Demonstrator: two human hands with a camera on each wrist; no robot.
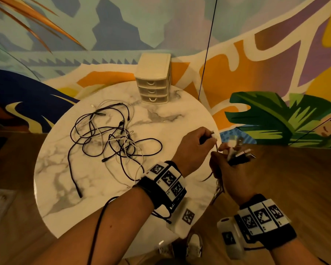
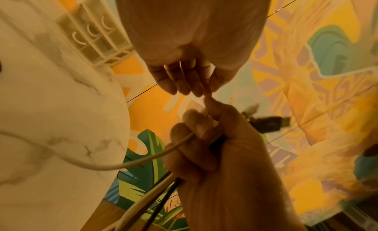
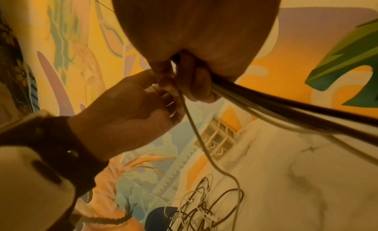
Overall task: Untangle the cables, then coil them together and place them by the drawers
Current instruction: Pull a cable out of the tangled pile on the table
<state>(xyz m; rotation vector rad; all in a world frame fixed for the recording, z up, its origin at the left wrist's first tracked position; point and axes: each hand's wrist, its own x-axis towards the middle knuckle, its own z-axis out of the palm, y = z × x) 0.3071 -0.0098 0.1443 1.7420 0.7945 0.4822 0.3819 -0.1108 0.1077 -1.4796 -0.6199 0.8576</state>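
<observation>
A tangle of black and white cables (image 1: 113, 138) lies on the left half of the round marble table (image 1: 170, 119). Over the table's right edge my right hand (image 1: 225, 161) grips a bundle of cable ends (image 1: 239, 156); a black USB plug (image 2: 270, 123) sticks out past its thumb. My left hand (image 1: 208, 139) holds one cable end (image 1: 211, 133) and pinches that thin cable (image 2: 206, 92) just above the right fist. The held cables (image 3: 286, 110) trail down to the tangle (image 3: 204, 210). The small white three-drawer unit (image 1: 154, 79) stands at the table's far edge.
A painted mural wall rises right behind the table and the drawers (image 3: 216, 140). A thin dark cord (image 1: 206, 54) hangs down the wall to the right of the drawers. Wooden floor (image 1: 285, 178) surrounds the table; shoes (image 1: 193, 245) show below its near edge.
</observation>
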